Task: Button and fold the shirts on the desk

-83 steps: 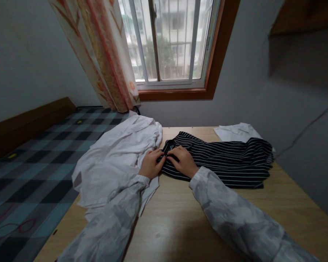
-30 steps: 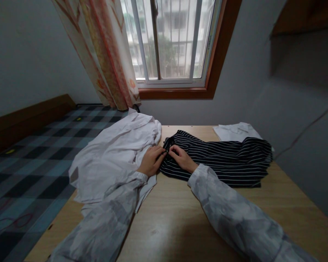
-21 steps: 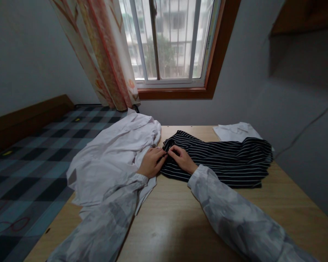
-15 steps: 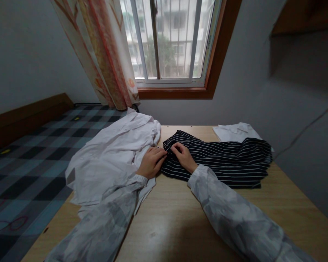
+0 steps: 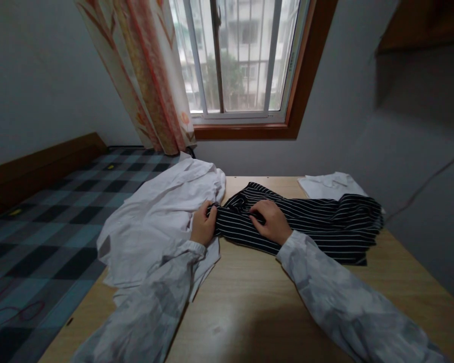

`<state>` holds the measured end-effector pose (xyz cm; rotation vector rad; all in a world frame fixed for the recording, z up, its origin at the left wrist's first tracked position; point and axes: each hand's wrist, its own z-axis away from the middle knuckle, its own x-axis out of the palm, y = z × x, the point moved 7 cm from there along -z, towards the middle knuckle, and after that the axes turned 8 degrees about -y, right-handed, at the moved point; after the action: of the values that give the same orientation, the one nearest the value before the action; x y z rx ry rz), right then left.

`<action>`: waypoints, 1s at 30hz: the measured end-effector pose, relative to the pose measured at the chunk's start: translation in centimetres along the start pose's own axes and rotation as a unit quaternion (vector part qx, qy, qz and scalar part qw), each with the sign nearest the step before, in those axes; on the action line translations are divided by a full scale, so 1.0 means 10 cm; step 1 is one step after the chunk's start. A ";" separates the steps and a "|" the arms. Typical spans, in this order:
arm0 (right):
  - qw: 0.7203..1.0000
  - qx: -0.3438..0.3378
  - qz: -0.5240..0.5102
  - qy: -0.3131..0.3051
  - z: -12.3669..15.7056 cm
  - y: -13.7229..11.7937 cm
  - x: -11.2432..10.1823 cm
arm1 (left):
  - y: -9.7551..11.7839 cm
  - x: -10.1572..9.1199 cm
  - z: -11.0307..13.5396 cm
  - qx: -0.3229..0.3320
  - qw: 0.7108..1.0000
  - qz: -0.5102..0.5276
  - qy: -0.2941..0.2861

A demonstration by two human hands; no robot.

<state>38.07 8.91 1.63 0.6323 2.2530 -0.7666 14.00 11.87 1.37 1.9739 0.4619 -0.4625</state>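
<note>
A black garment with thin white stripes (image 5: 325, 217) lies stretched across the table, its left end slightly raised. That end is pinched between the thumb and fingers of my left hand (image 5: 203, 225). Farther right, my right hand (image 5: 273, 222) rests on the same garment with its fingers curled and dark cloth showing between thumb and forefinger. Whether the garment is a shirt or something else I cannot tell. Just left of my left hand, a rumpled white garment (image 5: 155, 212) is heaped over the table's left side.
The wooden table (image 5: 234, 302) stands below a window (image 5: 242, 60). A folded white garment (image 5: 329, 185) lies at its back right corner, partly behind the striped one. To the left is a bed with a checked cover (image 5: 71, 217); a patterned curtain (image 5: 147, 75) hangs behind it.
My hands have moved apart: the left slightly left, drawing the garment's end outward and up, the right to the right along the striped cloth. The view has shifted slightly.
</note>
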 end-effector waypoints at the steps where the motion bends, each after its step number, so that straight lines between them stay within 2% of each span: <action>1: 1.000 -0.005 0.013 -0.010 0.03 0.01 0.01 | 0.03 0.01 0.00 0.010 1.000 -0.004 -0.004; 10: 0.996 -0.011 0.089 -0.029 0.00 -0.16 0.11 | 0.21 0.06 0.04 0.095 0.994 0.000 -0.055; 15: 0.998 -0.017 0.044 -0.044 -0.02 -0.18 0.13 | 0.22 0.07 0.05 0.112 0.991 0.006 -0.072; 20: 0.998 0.017 -0.048 -0.021 0.00 -0.06 0.14 | 0.14 0.02 0.01 0.056 0.996 -0.073 -0.007; 25: 0.997 0.018 -0.074 -0.029 0.01 -0.02 0.18 | 0.32 0.01 0.10 0.122 0.969 -0.208 0.048; 27: 0.997 0.027 -0.075 -0.024 0.02 0.00 0.19 | 0.42 0.09 0.16 0.162 0.958 -0.234 0.020; 30: 0.996 0.032 -0.083 -0.021 0.03 0.03 0.20 | 0.49 0.28 0.23 0.204 0.949 -0.229 -0.072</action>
<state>36.99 9.38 -0.07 0.4582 2.2697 -0.9282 18.59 8.06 2.68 2.2004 0.7866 -1.0603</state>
